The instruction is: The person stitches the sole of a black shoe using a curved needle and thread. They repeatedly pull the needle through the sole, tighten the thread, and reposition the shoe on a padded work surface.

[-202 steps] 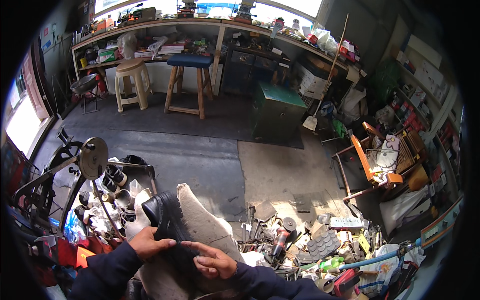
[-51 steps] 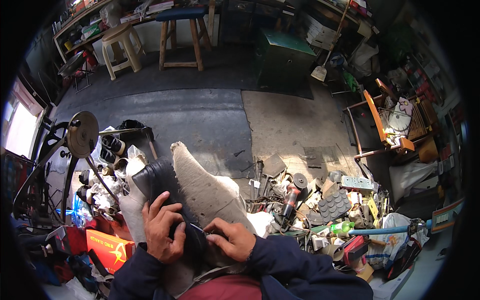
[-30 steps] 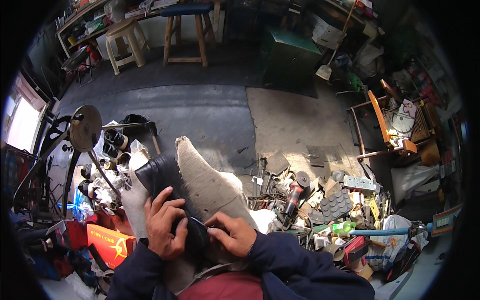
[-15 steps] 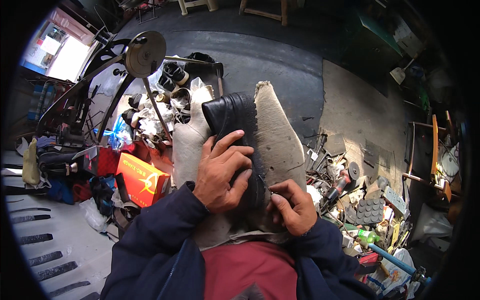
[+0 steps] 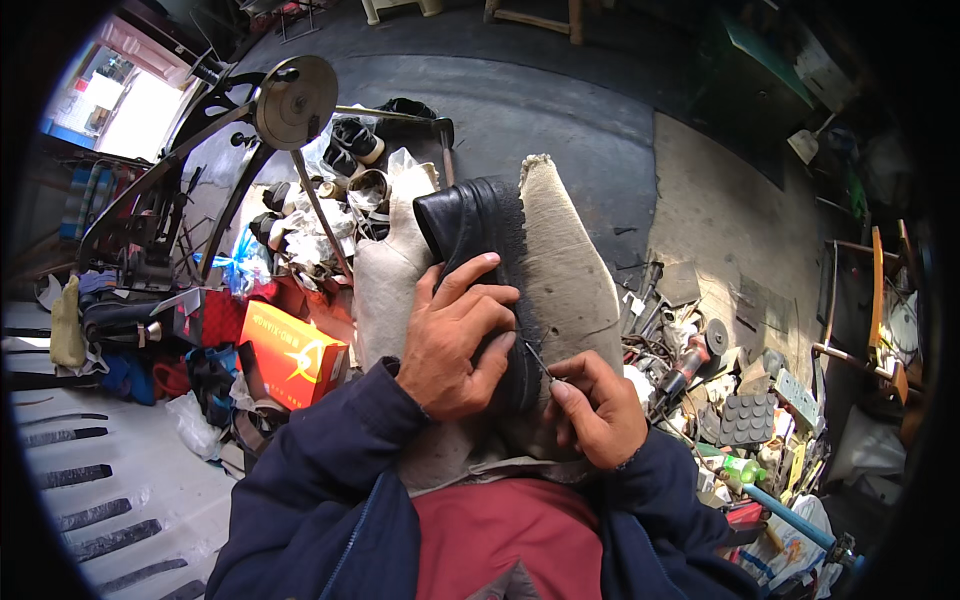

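A black leather shoe (image 5: 468, 222) lies on its side across my lap, its sole edge facing right. My left hand (image 5: 458, 340) is closed over it, fingers spread along the upper, thumb near the sole edge, pressing it down. In my right hand (image 5: 598, 405), thumb and index finger pinch a slim metal awl (image 5: 537, 357). Its tip touches or nearly touches the seam between upper and sole; whether it is inside the seam I cannot tell. The awl's rear end is hidden in my palm. Beneath the shoe is a pale, worn cloth apron (image 5: 575, 270).
A hand-cranked machine with a round wheel (image 5: 296, 103) stands at the left. Near it are an orange box (image 5: 293, 355) and a heap of shoes and bags (image 5: 315, 225). On my right lie scattered tools, an angle grinder (image 5: 690, 362) and a green bottle (image 5: 742, 469).
My right hand has drawn slightly away from the shoe, and more of the awl's shaft shows. The left hand keeps its hold on the shoe. The whole view has shifted a little.
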`<state>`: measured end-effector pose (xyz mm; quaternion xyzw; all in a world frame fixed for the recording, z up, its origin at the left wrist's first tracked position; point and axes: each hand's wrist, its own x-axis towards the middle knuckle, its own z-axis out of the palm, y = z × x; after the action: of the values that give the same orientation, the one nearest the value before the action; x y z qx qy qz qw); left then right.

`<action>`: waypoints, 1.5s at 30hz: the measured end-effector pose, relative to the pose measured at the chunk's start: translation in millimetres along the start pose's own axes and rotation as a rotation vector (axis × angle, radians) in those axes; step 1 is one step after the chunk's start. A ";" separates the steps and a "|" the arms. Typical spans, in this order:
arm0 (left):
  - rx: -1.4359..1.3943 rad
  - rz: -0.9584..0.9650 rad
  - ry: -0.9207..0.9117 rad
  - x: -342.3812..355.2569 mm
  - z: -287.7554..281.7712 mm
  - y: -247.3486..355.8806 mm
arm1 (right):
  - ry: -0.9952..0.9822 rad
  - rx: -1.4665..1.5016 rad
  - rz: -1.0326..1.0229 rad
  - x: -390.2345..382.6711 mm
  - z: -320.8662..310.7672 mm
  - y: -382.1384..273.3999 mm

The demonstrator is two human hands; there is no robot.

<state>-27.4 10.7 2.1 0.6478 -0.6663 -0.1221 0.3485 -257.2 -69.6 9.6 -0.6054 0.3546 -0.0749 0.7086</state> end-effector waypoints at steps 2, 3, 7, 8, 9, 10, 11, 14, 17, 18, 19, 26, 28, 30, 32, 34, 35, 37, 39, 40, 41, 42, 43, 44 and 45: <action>0.000 -0.008 -0.001 0.1 0.0 0.8 | 0.038 -0.004 0.039 2.5 1.0 1.2; 0.007 -0.007 -0.002 0.3 -0.2 1.3 | 0.048 -0.022 -0.027 4.5 1.5 2.7; 0.018 -0.006 0.002 1.3 -0.1 2.2 | 0.107 -0.168 -0.244 17.8 4.1 16.2; 0.019 -0.007 0.002 1.5 0.0 2.0 | 0.110 -0.206 -0.313 19.1 4.2 20.3; 0.026 -0.007 0.004 1.6 0.1 1.9 | 0.126 -0.246 -0.356 19.7 2.6 24.2; 0.028 -0.008 0.003 1.5 0.1 2.0 | 0.089 -0.160 -0.411 18.7 0.0 27.5; 0.022 -0.009 0.005 1.6 0.4 1.9 | 0.100 0.109 -0.405 17.5 -5.3 30.1; 0.030 -0.007 0.018 2.0 2.0 2.2 | 0.158 0.873 -0.514 18.1 -39.5 32.9; 0.037 -0.007 0.022 4.4 2.5 4.1 | 0.717 1.263 -0.374 23.9 -82.1 29.4; 0.031 0.002 0.029 5.5 3.5 5.2 | 0.696 1.183 -0.395 21.8 -84.8 29.4; 0.024 0.004 0.036 6.8 4.3 5.9 | 0.802 1.138 -0.328 21.9 -83.9 29.6; 0.042 0.000 0.031 9.1 6.6 12.8 | 0.473 -0.193 -0.596 31.2 -6.6 29.9; 0.039 -0.007 0.035 9.1 6.2 13.8 | 0.349 -0.285 -0.566 35.4 -0.1 27.3; 0.035 -0.013 0.030 9.0 5.7 14.6 | 0.206 -0.381 -0.404 34.1 -3.4 25.8; 0.030 -0.021 0.030 8.9 5.8 14.9 | 0.191 -0.396 -0.386 26.9 -10.3 26.6; 0.030 -0.014 0.030 8.7 6.5 14.8 | 0.209 -0.359 -0.439 19.0 -16.9 28.3; 0.029 -0.018 0.037 8.7 6.9 14.6 | 0.215 -0.289 -0.447 16.8 -18.6 28.6; 0.026 -0.019 0.034 8.6 7.5 14.4 | 0.222 -0.144 -0.467 14.9 -18.9 27.3; 0.021 -0.026 0.033 8.3 7.4 14.4 | 0.166 0.083 -0.559 18.1 -15.0 23.0; 0.020 -0.024 0.025 8.1 7.0 14.2 | 0.152 0.209 -0.612 23.4 -9.8 19.4; 0.019 -0.022 0.018 7.8 6.3 14.1 | 0.129 0.310 -0.662 27.3 -5.7 16.0; 0.015 -0.027 0.019 7.2 5.6 13.9 | -0.024 0.512 -0.505 29.6 -5.4 13.4; -0.036 -0.039 0.022 6.4 4.5 13.6 | -0.059 0.597 -0.426 32.3 -4.0 10.9; -0.090 -0.057 0.033 5.1 3.4 13.0 | -0.090 0.667 -0.340 34.3 -2.8 9.0; -0.144 -0.077 0.045 3.7 2.5 12.0 | -0.134 0.763 -0.292 36.4 -1.8 7.7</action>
<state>-38.0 8.0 8.9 0.6486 -0.6225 -0.1685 0.4042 -234.0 -88.6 -12.4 -0.3467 0.1649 -0.2611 0.8857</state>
